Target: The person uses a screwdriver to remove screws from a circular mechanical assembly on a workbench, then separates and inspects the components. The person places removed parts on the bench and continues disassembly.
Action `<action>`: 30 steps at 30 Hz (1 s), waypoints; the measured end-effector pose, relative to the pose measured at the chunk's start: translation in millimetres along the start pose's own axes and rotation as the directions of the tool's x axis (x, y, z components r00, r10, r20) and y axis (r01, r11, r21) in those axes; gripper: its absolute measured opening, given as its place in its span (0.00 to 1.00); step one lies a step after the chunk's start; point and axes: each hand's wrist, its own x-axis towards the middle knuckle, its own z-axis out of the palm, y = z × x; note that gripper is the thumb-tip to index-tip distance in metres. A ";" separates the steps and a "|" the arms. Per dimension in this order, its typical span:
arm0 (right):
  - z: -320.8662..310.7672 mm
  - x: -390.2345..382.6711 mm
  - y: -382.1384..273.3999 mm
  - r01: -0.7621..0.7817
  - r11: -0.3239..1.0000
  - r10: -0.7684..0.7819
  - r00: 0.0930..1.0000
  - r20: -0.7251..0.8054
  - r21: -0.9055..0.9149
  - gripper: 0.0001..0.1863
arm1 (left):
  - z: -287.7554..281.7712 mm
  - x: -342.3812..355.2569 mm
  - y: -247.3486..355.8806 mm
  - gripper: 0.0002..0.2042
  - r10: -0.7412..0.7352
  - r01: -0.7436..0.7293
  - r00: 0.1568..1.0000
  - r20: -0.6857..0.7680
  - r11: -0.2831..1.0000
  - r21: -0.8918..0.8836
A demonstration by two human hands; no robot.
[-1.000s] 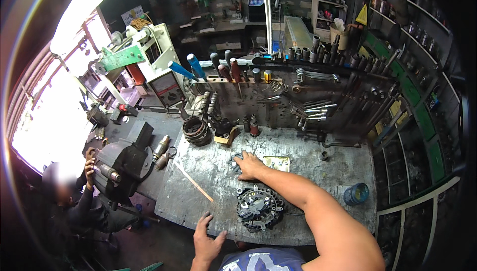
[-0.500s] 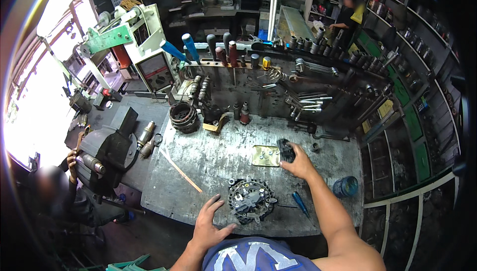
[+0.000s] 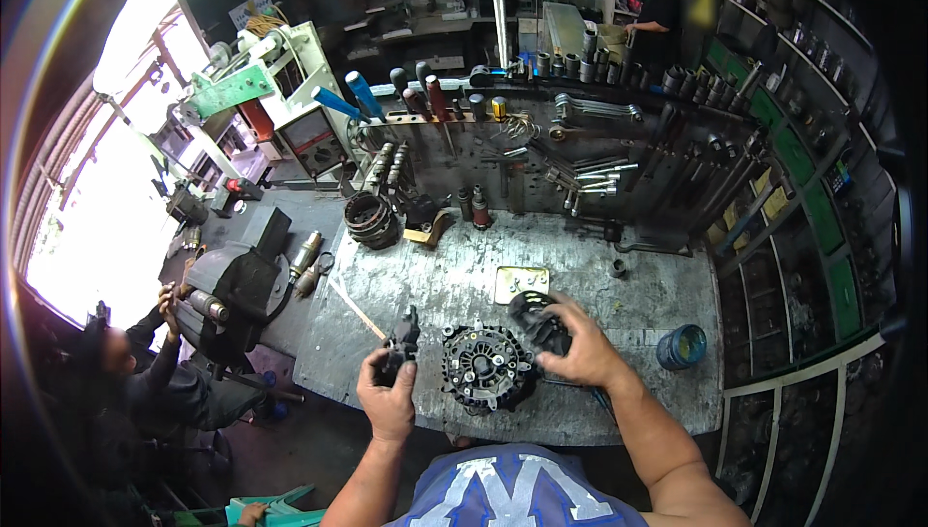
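Observation:
A round alternator point(image 3: 485, 367) lies on the metal-topped bench between my hands, its ribbed inside facing up. Left of it, my left hand point(image 3: 389, 406) is closed on a small dark part with a narrow upright end, perhaps a voltage regulator point(image 3: 398, 348), raised off the bench. Fingers of my right hand point(image 3: 588, 353) wrap round a black slotted plastic cover point(image 3: 535, 322), held just above and right of the alternator. Behind the cover sits a shallow yellowish tray point(image 3: 504, 278) with several small metal pieces. A blue screwdriver point(image 3: 603, 398) is mostly hidden under my right forearm.
A blue tub point(image 3: 682, 346) stands at the bench's right. A thin strip point(image 3: 358, 308) lies at left. Farther back are a round metal housing point(image 3: 369, 219), a small open box point(image 3: 426, 228) and a tool rack point(image 3: 580, 160). A person works by the vise point(image 3: 242, 271).
My left hand has lifted the dark part off the alternator and moved it left. My right hand has brought the black cover from beside the tray toward the alternator. The view has shifted slightly.

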 end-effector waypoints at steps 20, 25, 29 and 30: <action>24.0 55.8 -47.1 0.516 0.856 -0.451 0.739 0.501 0.009 0.38 | -51.7 -77.0 -22.2 0.20 -0.123 0.160 0.970 -0.211 0.973 0.167; 20.6 53.7 -45.0 0.486 0.873 -0.416 0.776 0.474 -0.029 0.35 | -43.2 -67.1 -22.2 0.20 -0.130 0.153 0.978 -0.162 0.979 0.134; 22.7 45.2 -48.2 0.452 0.891 -0.393 0.812 0.432 -0.040 0.33 | -36.7 -64.4 -18.9 0.20 -0.130 0.151 0.982 -0.140 0.977 0.151; 23.6 43.8 -49.3 0.438 0.898 -0.388 0.823 0.415 -0.028 0.32 | -36.0 -64.1 -17.9 0.20 -0.125 0.144 0.984 -0.129 0.978 0.151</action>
